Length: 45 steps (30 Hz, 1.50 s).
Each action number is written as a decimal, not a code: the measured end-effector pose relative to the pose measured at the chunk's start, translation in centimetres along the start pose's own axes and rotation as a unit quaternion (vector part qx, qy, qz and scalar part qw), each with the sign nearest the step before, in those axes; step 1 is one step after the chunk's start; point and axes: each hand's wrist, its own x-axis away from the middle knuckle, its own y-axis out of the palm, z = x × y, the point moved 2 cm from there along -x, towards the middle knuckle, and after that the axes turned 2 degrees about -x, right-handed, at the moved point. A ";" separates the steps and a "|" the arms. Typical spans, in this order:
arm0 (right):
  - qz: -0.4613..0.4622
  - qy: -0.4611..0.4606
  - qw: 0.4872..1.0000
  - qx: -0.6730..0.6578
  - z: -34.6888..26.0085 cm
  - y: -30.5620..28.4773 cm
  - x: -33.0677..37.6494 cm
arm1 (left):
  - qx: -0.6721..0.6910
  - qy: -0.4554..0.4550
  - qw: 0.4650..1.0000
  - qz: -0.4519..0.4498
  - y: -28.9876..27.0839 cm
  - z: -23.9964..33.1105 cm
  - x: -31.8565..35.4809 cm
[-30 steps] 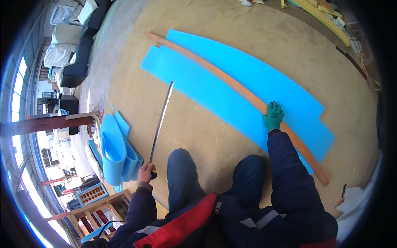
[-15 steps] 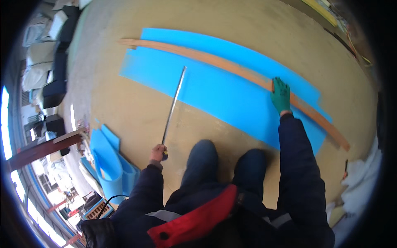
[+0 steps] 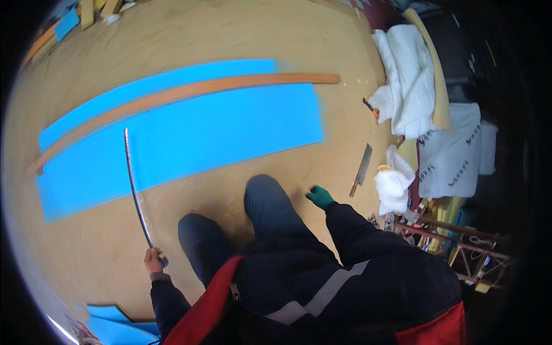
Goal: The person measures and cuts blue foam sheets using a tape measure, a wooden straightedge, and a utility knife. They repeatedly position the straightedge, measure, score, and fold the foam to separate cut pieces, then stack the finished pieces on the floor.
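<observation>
My bare left hand (image 3: 153,262) is closed around a tape measure (image 3: 163,261). The tape's metal blade runs out from it, and its far end lies over a blue foam-like sheet (image 3: 230,121) on the floor. Lengthwise across that sheet lies a long brown wooden strip (image 3: 190,91), overhanging its right end. My right hand (image 3: 320,197), in a green glove, hangs beside my right knee, away from the strip. Its fingers look loosely curled with the tips apart, and nothing shows in them. The nearest thing to it is a broad-bladed knife (image 3: 362,167) on the floor.
Right of the knife are a crumpled white cloth (image 3: 394,187), white padding (image 3: 405,75) and a pale wrapped bundle (image 3: 451,152). A small orange-and-black tool (image 3: 371,109) lies near the padding. Folded blue sheet (image 3: 118,328) is at lower left; wood pieces (image 3: 87,12) are at upper left.
My view has swung to the right, bringing the knife and white padding into sight. My right hand has come off the wooden strip, back toward my knee. My left hand still holds the extended tape measure.
</observation>
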 end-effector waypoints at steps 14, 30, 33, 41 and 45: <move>0.255 0.337 0.896 -0.136 47.4 2.4 -12.4 | -0.126 -0.053 0.984 0.118 1.1 6.6 10.5; 0.094 0.300 0.919 -0.238 53.5 -0.6 -18.0 | -0.301 -0.070 0.936 0.166 0.2 13.4 14.0; 0.069 0.177 0.855 -0.482 45.4 -1.8 -15.0 | -0.279 -0.070 0.944 0.165 -0.2 10.7 12.1; -0.102 0.027 0.578 -0.810 17.0 4.1 -5.0 | -0.139 -0.052 0.975 0.163 -1.1 3.1 3.9; -0.222 -0.065 0.484 -0.844 16.7 -2.7 -11.4 | -0.061 -0.045 0.986 0.147 -1.6 -1.1 -0.4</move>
